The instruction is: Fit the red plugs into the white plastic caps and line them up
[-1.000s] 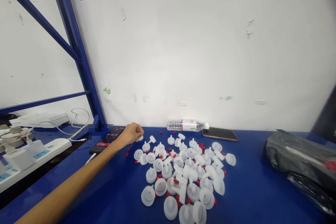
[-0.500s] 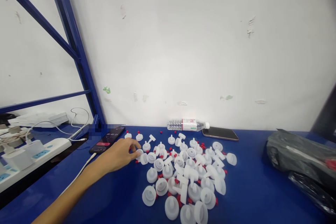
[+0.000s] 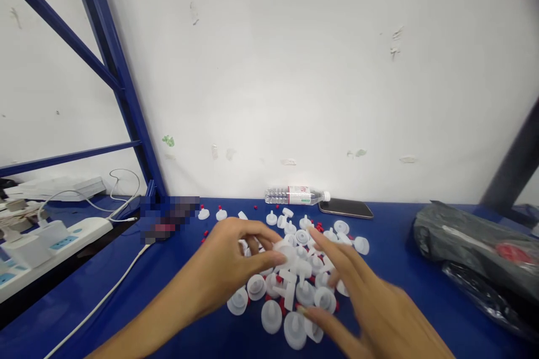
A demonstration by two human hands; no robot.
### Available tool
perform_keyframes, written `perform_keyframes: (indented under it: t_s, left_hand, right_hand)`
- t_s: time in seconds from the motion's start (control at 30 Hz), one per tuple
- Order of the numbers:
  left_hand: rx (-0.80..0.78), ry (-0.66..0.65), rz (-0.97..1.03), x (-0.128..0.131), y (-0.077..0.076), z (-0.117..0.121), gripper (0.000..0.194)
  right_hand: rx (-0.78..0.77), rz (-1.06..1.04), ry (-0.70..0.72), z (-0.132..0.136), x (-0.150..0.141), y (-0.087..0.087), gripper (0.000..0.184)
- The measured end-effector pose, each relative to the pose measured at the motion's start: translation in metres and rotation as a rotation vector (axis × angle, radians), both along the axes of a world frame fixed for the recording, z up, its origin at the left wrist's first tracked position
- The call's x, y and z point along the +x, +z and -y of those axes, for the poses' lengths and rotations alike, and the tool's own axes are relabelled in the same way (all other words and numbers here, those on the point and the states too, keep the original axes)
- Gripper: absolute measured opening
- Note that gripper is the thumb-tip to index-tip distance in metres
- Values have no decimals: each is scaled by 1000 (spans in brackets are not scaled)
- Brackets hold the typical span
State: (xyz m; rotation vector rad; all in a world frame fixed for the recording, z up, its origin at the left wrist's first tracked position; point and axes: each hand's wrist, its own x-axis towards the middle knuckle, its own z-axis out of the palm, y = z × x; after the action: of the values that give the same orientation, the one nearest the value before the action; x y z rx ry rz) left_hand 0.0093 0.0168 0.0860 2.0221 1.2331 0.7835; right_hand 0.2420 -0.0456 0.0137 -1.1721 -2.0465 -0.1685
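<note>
A pile of white plastic caps (image 3: pixel 290 291) mixed with small red pieces lies on the blue table (image 3: pixel 404 314). My left hand (image 3: pixel 229 266) hovers over the pile's left side, its thumb and fingers pinched on one white cap (image 3: pixel 284 252). Over the pile's right side is my right hand (image 3: pixel 366 305), slightly blurred, with its fingers stretched out toward that cap and nothing in them. Two single caps (image 3: pixel 211 215) stand apart at the back left.
A water bottle (image 3: pixel 295 195) and a dark phone (image 3: pixel 345 208) lie by the white wall. A black plastic bag (image 3: pixel 475 247) sits at the right. At the left are a white cable (image 3: pixel 96 303), a power strip (image 3: pixel 50 235) and a blue rack frame (image 3: pixel 118 78).
My left hand came back from the far left to the pile and took a white cap. My right hand came into view from below. The camera tilted down a little.
</note>
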Motion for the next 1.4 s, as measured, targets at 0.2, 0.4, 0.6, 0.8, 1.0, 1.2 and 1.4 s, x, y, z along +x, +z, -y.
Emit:
perform_keyframes:
  t_s: [0.2, 0.4, 0.6, 0.8, 1.0, 1.2, 1.4]
  left_hand:
    - [-42, -183, 25, 27, 12, -26, 37]
    - [-86, 81, -385, -41, 21, -89, 33]
    - [-333, 357, -775, -101, -9, -127, 35]
    - [-463, 371, -864, -97, -30, -137, 37]
    - [-316, 358, -766, -91, -27, -133, 36]
    - [-78, 234, -413, -59, -11, -112, 29]
    - [-50, -30, 43, -7, -24, -73, 38]
  right_hand:
    - [238, 347, -32, -46, -6, 46, 40]
    - [185, 194, -94, -77, 21, 33, 42]
    - [108, 158, -50, -102, 40, 1, 46]
    - [69, 137, -22, -96, 32, -6, 44]
    - [143, 163, 19, -93, 28, -8, 44]
    - [235, 149, 56, -90, 26, -8, 38]
    - [206, 83, 105, -83, 21, -9, 31]
